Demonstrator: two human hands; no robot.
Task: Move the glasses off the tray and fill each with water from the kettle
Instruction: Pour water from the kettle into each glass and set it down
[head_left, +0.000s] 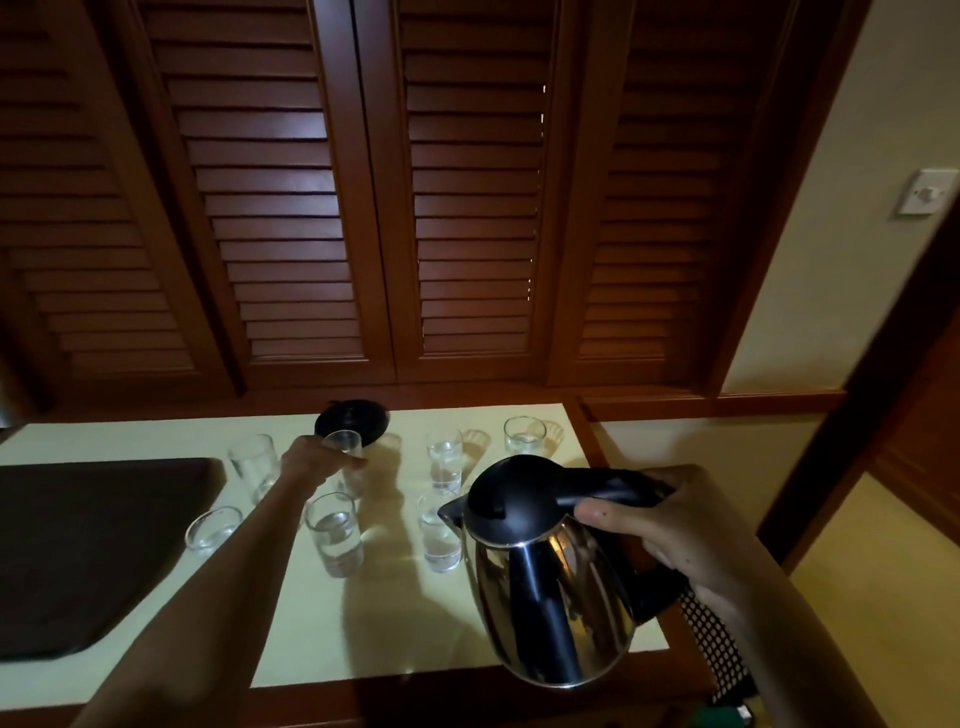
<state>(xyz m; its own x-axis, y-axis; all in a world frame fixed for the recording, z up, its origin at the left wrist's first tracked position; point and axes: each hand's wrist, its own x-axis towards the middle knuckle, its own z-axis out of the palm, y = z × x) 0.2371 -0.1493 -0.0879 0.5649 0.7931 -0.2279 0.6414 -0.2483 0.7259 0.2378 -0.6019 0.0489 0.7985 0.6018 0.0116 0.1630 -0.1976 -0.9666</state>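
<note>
My right hand (670, 530) grips the black handle of a steel kettle (550, 587), held above the counter's right front, spout pointing left. My left hand (317, 460) is closed around a clear glass (345, 447) at the counter's back middle. Several other clear glasses stand on the pale counter (395, 623): a tall one (254, 467) left of my left hand, a short one (210, 527) beside the tray, one with water (335, 535) under my left forearm, two tall ones (444, 460) (439, 540) by the spout, and a short one (524, 435) at the back right. The dark tray (78, 551) lies at the left, nothing on it.
The kettle's round black base (358, 415) sits at the back of the counter behind the held glass. Brown louvred doors (467, 208) rise behind the counter. A wall switch (927, 193) is at the right. The counter's wooden edge runs along the front and right.
</note>
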